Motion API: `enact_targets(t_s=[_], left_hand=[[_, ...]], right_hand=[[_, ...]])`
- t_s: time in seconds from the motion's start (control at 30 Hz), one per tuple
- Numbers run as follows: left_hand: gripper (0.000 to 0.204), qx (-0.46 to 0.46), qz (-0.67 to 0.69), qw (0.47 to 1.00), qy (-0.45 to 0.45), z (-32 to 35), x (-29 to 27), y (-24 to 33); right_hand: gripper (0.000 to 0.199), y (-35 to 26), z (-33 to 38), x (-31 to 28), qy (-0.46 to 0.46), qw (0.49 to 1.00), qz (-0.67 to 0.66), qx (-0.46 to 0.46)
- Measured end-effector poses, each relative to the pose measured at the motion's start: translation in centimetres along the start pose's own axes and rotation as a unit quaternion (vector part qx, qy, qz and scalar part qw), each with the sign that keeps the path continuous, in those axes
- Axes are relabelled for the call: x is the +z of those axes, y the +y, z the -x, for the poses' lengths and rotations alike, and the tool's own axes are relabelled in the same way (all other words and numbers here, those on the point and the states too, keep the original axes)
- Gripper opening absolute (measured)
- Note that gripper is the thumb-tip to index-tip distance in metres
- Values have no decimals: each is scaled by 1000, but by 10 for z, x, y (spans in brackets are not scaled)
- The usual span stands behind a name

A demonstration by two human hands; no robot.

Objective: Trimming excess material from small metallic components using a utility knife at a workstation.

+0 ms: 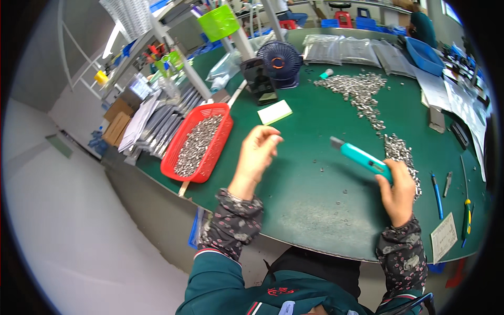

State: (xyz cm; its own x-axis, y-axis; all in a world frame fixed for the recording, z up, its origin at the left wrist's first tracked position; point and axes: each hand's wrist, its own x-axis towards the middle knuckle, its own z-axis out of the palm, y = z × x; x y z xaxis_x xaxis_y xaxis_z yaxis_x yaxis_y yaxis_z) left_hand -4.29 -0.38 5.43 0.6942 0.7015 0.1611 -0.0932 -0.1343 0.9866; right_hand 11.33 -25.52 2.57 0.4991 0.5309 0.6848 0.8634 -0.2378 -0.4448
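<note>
My right hand point(399, 193) is closed round the rear end of a teal stick-shaped tool with a grey tip point(364, 158), perhaps a utility knife. Its tip points left and away from me, above the green table. Beside that hand runs a strip of small silvery metal parts point(399, 148). Over the left part of the table my left hand point(258, 152) is raised, fingers curled in and thumb pressed to them; whatever they hold, if anything, is hidden. To its left, a red plastic basket point(224, 137) holds many similar small metal parts.
A larger heap of metal parts point(357, 89) lies farther back. A blue fan point(281, 60), a phone point(258, 81) and a white notepad point(274, 112) occupy the back left. At right are a blue pen point(437, 195), a yellow-handled screwdriver point(466, 216) and a printed card point(444, 238).
</note>
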Motion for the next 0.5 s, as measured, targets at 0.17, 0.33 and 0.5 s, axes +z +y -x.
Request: enact_targets(t_s=[0.17,0.33,0.5], left_hand=[[19,102,-282,940,164,-18,-125,10],[27,179,-556,760,285,-24,-159,9],[11,201,-401,887,107,-17,-64,15]], right_hand=[[25,-8,-4,-1,33,999,-40,2],[20,6,-2,-4,88,983,-135,92],[17,16,-8,-10,130,823,-472,287]])
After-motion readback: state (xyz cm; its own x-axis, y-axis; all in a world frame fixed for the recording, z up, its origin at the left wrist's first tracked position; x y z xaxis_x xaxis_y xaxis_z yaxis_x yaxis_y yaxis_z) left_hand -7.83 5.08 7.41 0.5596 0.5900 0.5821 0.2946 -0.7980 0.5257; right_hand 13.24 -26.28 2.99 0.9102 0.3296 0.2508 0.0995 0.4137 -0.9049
